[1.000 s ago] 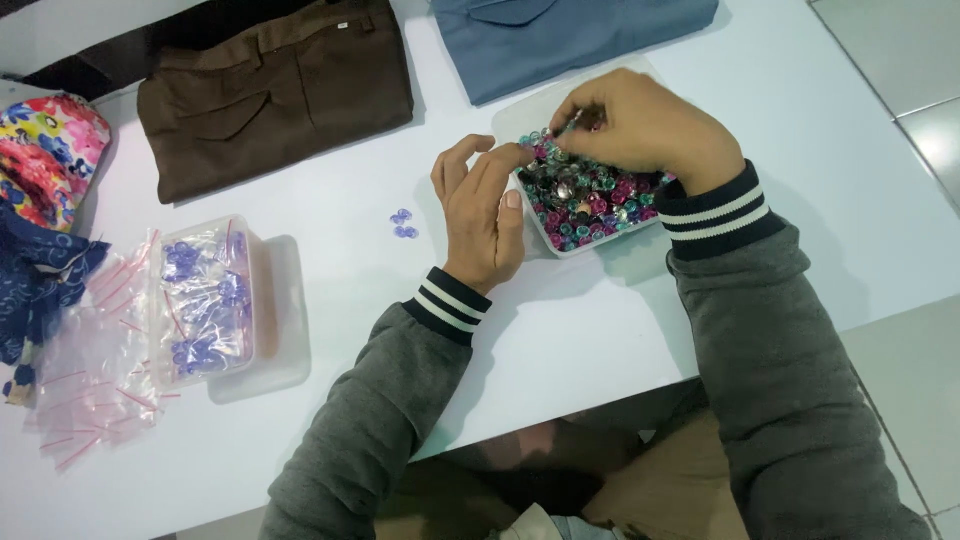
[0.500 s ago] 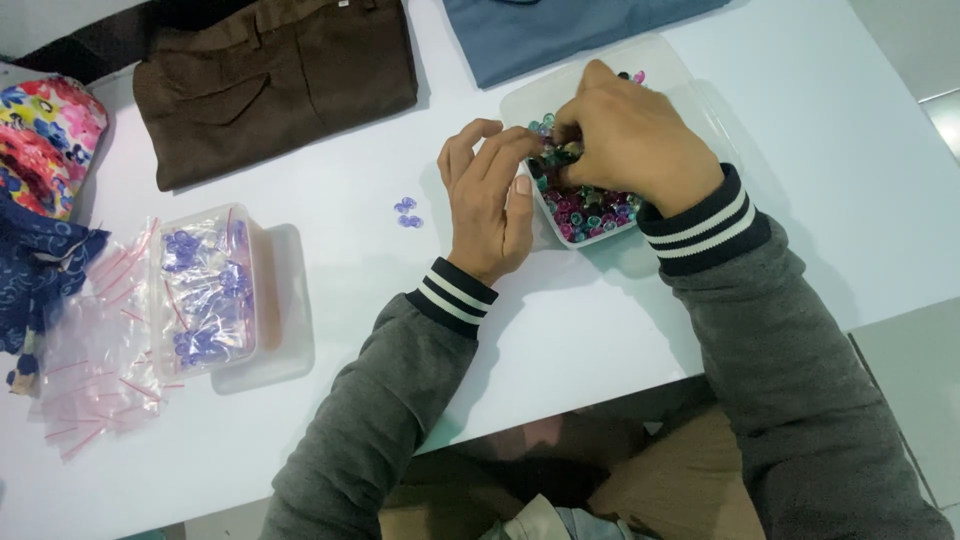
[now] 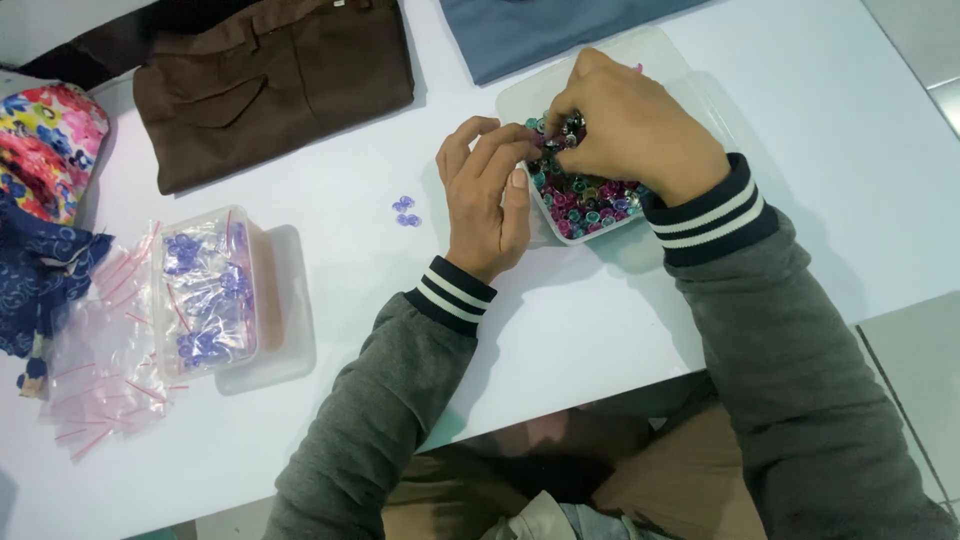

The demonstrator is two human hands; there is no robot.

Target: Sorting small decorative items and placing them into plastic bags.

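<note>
A clear plastic tray (image 3: 520, 95) full of small coloured buttons (image 3: 590, 200), pink, teal and purple, sits on the white table (image 3: 330, 200). My right hand (image 3: 630, 125) lies over the tray with its fingertips pinched down among the buttons. Beside the tray's left edge rests my left hand (image 3: 490, 200), fingers curled and touching the rim near the right fingertips. Whether either hand grips a button is hidden. Two small purple buttons (image 3: 404, 211) lie loose on the table left of my left hand.
A second clear tub (image 3: 205, 290) holds small bags of purple buttons, with empty zip bags (image 3: 95, 390) beside it. A brown garment (image 3: 270, 80), a blue garment (image 3: 550, 25) and floral cloth (image 3: 40, 140) lie along the far and left sides.
My right hand has slid from the tray's far edge down over the buttons. The left hand stays at the tray's side.
</note>
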